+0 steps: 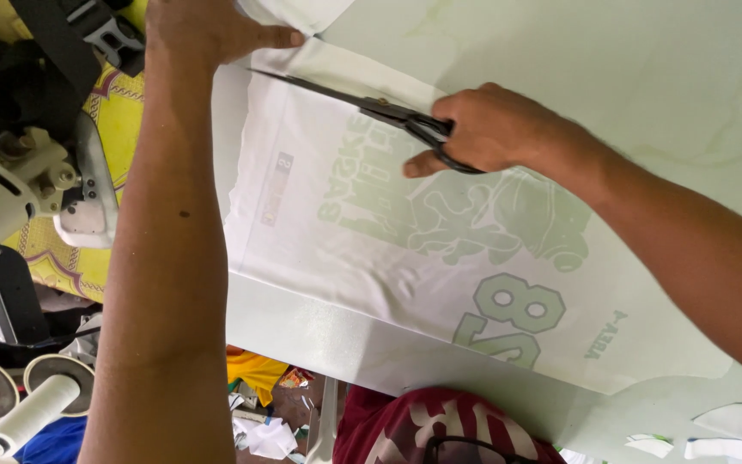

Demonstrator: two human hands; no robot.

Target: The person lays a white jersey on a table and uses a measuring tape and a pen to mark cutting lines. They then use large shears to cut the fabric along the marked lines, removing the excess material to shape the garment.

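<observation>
Near edge: white printed fabric (371, 249) lies flat on pale bench (646, 77), green print face-down.

Mid: right hand (495, 129) closed through handles of black scissors (371, 107), blades lying along fabric's top edge.

Far: left hand (208, 30) pressed flat, pinning cloth just beside blade tips.

Risks: fingers near tips, nick likely if blades run on; loose hold lets cloth creep, cut wanders into print.
</observation>
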